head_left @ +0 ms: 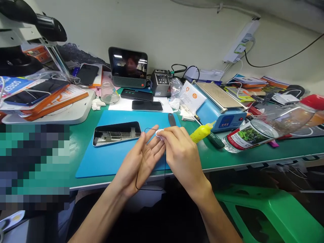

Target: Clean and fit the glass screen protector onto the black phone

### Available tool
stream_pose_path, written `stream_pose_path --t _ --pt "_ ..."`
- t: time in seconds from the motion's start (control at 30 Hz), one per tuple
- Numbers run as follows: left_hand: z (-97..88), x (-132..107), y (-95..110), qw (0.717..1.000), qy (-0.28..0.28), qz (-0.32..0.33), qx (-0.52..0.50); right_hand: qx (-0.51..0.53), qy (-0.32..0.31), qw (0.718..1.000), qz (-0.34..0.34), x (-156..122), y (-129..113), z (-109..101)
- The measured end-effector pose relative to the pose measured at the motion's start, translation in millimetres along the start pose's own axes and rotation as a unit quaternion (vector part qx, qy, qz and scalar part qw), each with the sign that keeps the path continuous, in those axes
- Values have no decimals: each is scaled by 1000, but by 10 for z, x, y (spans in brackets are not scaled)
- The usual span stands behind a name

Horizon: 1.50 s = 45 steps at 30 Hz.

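Observation:
My left hand is palm up with its fingers stretched out, and a thin black rectangular frame lies across it. My right hand has thumb and fingertips pinched on a small white round piece, over the left fingers at the frame's edge; its material is unclear. On the blue mat, left of the hands, lies a phone screen or housing with a shiny face reflecting the surroundings. Just beyond my right hand stands a yellow squeeze bottle, partly hidden by it.
A blue heating plate machine and a large clear bottle lie to the right. Behind the mat are dark phones, a soldering station and a smart display. A microscope overhangs the left; a green stool stands lower right.

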State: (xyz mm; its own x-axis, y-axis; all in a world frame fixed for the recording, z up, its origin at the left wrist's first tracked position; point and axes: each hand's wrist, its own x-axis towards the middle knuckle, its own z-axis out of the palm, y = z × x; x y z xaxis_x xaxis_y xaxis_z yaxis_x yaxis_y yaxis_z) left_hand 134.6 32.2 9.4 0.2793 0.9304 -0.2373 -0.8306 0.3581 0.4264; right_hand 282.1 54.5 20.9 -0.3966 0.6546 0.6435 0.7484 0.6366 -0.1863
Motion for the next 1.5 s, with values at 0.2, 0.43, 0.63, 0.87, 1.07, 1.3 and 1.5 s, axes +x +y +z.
stream_pose_path --t 0.2,0.43,0.63,0.87,1.07,1.3,1.5 --pt "-5 -18 36 1000 11 -2 7 42 -17 999 10 -194 -147 -69" --pt "-16 -25 32 1000 1 4 4 79 -29 996 32 -599 -458 -146" --pt "-23 -30 11 1000 -12 3 0 154 -63 986 18 -957 -558 -293" --pt "-26 -29 -20 999 -31 -8 7 68 67 993 75 -411 -153 -480" --pt "-20 -26 -8 999 -25 -14 18 17 34 999 14 73 62 -220" --pt "-2 -20 11 1000 -10 -23 4 0 7 1000 4 -102 -23 -157" --pt "-4 -38 44 1000 6 -20 -7 39 -14 999 8 -357 -224 -202"
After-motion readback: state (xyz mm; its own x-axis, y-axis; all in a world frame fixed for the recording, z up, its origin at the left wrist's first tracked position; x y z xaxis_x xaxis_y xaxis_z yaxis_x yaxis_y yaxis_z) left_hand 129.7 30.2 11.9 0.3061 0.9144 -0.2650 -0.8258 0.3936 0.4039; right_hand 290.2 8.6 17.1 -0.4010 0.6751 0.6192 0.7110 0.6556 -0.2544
